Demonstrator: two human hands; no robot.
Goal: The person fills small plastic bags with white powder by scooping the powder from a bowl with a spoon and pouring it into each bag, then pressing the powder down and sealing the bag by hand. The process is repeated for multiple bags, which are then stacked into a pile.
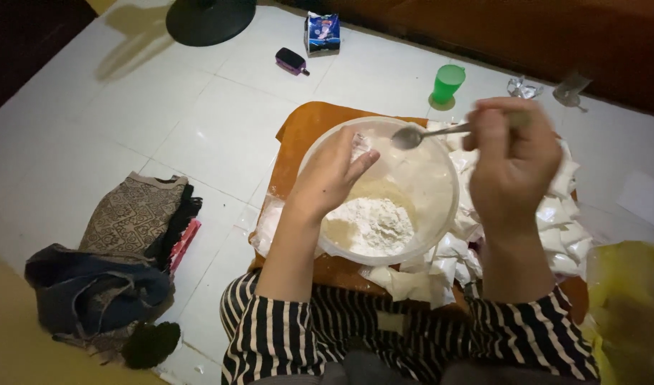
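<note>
A translucent plastic bowl [441, 207] with white flour [373, 224] in it sits on an orange board [305, 132] in front of me. Over the bowl's left side, my left hand [330, 175] pinches a small clear plastic packet [360, 146] by its top. My right hand [516, 160] grips a metal spoon [412, 135] by the handle. The spoon's bowl hovers above the flour, just right of the packet. Both sleeves are black-and-white striped.
Several small white filled packets [562, 214] lie heaped right of and below the bowl. A green cup [447, 84], a small box [321, 32], a dark phone-like item [291, 60] and a round black base [209, 20] stand on the white tiles. Folded clothes [120, 264] lie left; a yellow bag [630, 306] right.
</note>
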